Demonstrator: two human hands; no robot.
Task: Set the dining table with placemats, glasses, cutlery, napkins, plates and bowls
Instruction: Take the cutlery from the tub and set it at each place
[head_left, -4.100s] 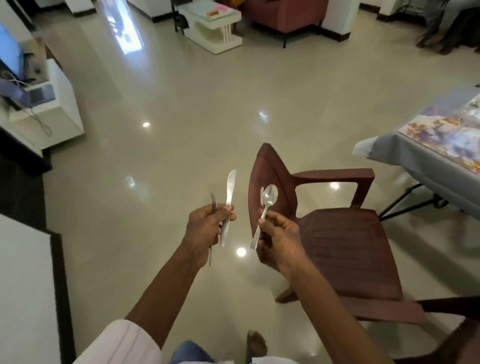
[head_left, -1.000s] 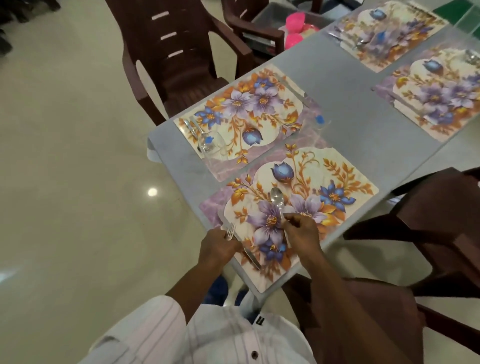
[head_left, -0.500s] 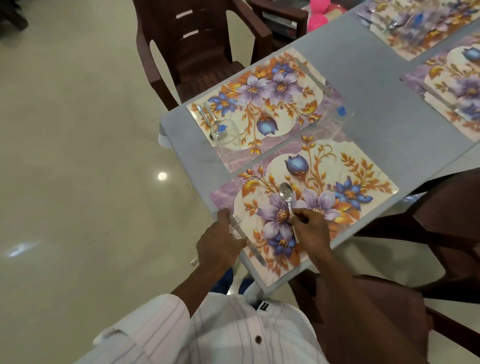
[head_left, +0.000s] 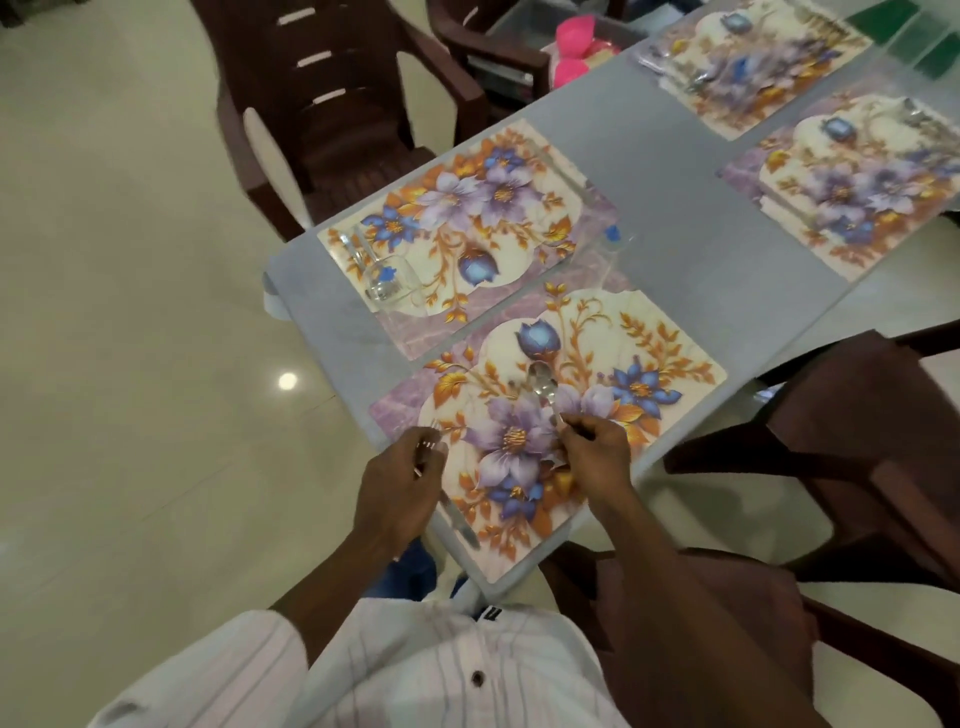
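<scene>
Two hands, three pieces of cutlery at the nearest mat (head_left: 665, 338).
On my head feed, the right hand (head_left: 592, 457) pinched the spoon (head_left: 543, 384) by its handle, its long axis running straight away from the grip and the bowl far out over the mat's middle; touching or not, I couldn't tell. The left hand (head_left: 400, 488) gripped the fork (head_left: 430, 440) and knife (head_left: 464, 526) at the mat's left edge, tines forward, blade trailing back. I judged the right hand nearer to setting down.

Nothing legible is showing anywhere in the view. A small black tag (head_left: 488, 613) at the top edge of the striped shirt (head_left: 415, 670) is carrying white marks, but they are too small and blurred to read. The nearest placemat (head_left: 649, 332) is showing only printed flowers.
</scene>
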